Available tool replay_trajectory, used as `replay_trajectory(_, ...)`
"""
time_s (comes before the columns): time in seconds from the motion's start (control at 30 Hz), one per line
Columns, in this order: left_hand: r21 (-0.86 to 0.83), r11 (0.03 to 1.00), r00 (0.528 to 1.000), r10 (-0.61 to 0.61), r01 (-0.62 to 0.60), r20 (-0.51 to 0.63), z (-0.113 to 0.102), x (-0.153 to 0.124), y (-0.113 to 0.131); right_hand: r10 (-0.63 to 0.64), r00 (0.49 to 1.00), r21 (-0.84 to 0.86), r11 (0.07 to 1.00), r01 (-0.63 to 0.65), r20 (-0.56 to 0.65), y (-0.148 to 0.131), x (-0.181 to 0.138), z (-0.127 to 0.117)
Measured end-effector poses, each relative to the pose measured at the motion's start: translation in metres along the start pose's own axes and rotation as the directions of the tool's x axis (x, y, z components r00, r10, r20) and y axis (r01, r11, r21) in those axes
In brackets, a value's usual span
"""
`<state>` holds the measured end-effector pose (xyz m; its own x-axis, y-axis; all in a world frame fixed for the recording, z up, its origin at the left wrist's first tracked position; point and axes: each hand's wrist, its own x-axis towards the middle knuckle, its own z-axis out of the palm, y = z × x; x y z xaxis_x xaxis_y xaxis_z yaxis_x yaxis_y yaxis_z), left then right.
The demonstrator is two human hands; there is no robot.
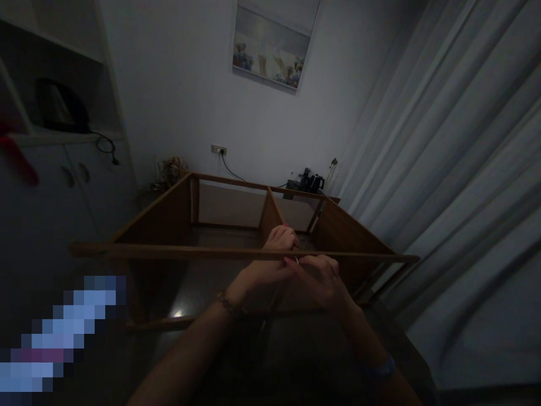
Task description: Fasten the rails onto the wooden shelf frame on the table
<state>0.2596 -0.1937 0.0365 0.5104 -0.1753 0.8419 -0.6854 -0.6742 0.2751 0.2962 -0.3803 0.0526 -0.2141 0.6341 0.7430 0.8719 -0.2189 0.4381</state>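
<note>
A brown wooden frame [203,252], with side panels and a middle divider [273,211], stands in front of me. My left hand [273,265] is closed around its long near rail, fingers over the far side and thumb below, close to where the divider meets it. Just right of it, my right hand [323,276] pinches a small shiny metal piece [297,261] against the near face of the rail. The piece looks like a screw, but dim light and the fingers hide most of it.
A pale curtain [456,169] hangs along the right. On the left, a white cabinet [88,197] holds a kettle [61,106] with a dangling cord. Behind the frame are a wall socket [218,150], dark appliances [310,180] and a tangled bundle [171,169].
</note>
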Motion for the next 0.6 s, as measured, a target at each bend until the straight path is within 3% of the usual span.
replay_trajectory(0.33,-0.030,0.999,1.000,0.014,-0.014,0.000,0.002,0.000,-0.004,0.090,0.996,0.138,0.986,-0.092,0.021,-0.004,0.009,0.007)
replay_trajectory(0.6,-0.016,1.000,1.000,0.024,-0.023,0.021,0.005,-0.004,-0.012,0.048,0.994,0.019,0.999,-0.046,-0.098,-0.009,0.020,0.012)
